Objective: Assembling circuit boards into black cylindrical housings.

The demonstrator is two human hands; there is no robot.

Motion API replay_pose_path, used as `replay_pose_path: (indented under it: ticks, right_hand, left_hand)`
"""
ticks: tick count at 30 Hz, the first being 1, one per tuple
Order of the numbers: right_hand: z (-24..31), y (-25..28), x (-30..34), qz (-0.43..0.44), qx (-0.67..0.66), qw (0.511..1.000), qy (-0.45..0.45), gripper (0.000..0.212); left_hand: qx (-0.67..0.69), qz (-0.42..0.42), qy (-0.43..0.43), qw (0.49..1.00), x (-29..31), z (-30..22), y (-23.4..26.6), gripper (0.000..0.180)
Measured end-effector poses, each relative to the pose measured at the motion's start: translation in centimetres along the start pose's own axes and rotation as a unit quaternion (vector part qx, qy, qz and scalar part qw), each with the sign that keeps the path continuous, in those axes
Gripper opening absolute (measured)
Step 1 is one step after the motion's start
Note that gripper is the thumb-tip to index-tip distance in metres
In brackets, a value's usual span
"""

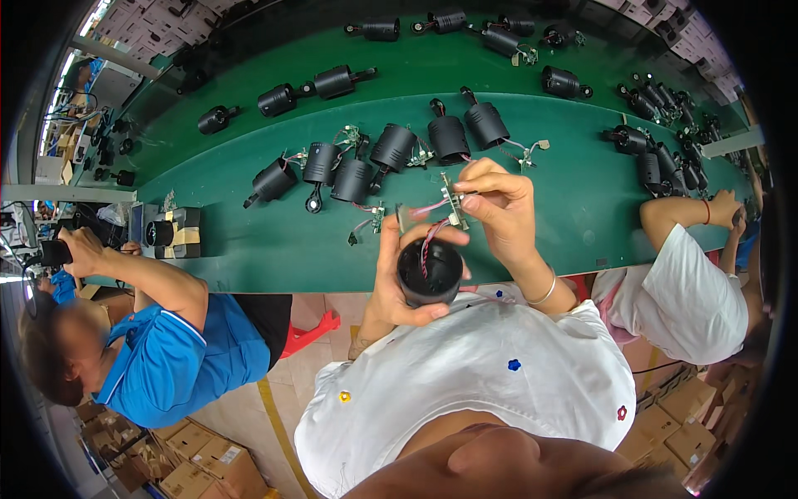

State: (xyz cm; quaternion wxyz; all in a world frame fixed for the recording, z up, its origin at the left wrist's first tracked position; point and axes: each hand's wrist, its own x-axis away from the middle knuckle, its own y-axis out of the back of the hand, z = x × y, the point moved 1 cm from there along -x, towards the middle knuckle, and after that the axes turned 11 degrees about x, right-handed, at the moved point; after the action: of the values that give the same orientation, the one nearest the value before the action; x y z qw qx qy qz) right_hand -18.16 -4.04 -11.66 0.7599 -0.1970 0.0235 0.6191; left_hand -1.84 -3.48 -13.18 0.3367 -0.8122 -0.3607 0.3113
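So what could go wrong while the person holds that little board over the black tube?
The thin wires run from the small circuit board in the right hand into the black housing in the left hand; a hard pull might snap them. Both are held off the edge of the green belt, so a slip could drop them to the floor.

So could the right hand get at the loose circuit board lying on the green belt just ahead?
Probably not right now: the right hand is pinching a small board wired to the black housing. The belt around the loose board looks unobstructed.
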Motion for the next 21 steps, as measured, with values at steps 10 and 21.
replay_pose_path:
  ticks: [10,21]
  right_hand:
    - [2.7,0.0,-0.4,0.033,0.208,0.962,0.174,0.02]
    - [4.3,-1.0,0.1,0.085,0.366,0.883,0.28,0.016]
  left_hand:
    - [-0.36,0.009,-0.103,0.927,-0.5,0.0,1.9,0.092]
    - [-0.443,-0.082,-0.162,0.878,-2.0,0.1,-1.3,0.074]
